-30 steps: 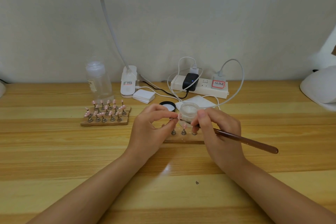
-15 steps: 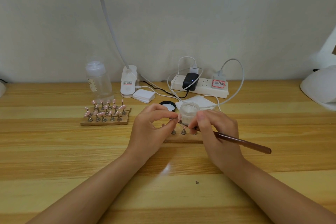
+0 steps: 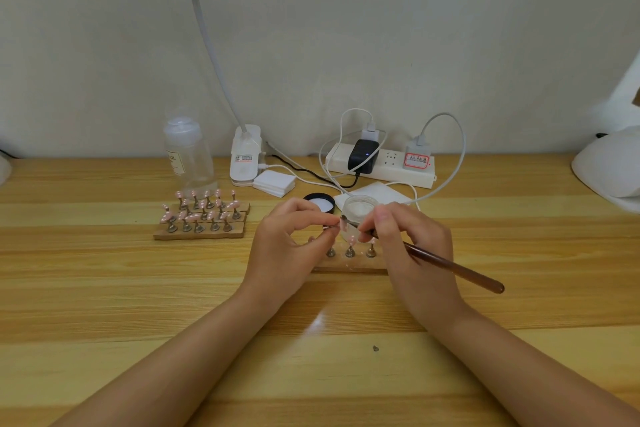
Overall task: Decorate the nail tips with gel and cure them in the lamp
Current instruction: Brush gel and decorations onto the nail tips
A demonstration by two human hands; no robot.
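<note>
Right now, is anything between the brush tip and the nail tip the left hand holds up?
Nothing visible. The left hand pinches a stand with the pink nail tip, and the brush in the right hand reaches it directly. The open jar sits just behind, not between.

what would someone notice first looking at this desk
First, the two hands at the middle of the wooden table: the left hand pinches a small nail tip stand while the right hand holds a brown brush to it, just in front of an open jar. To the left sits a wooden block crowded with pink nail tips.
</note>
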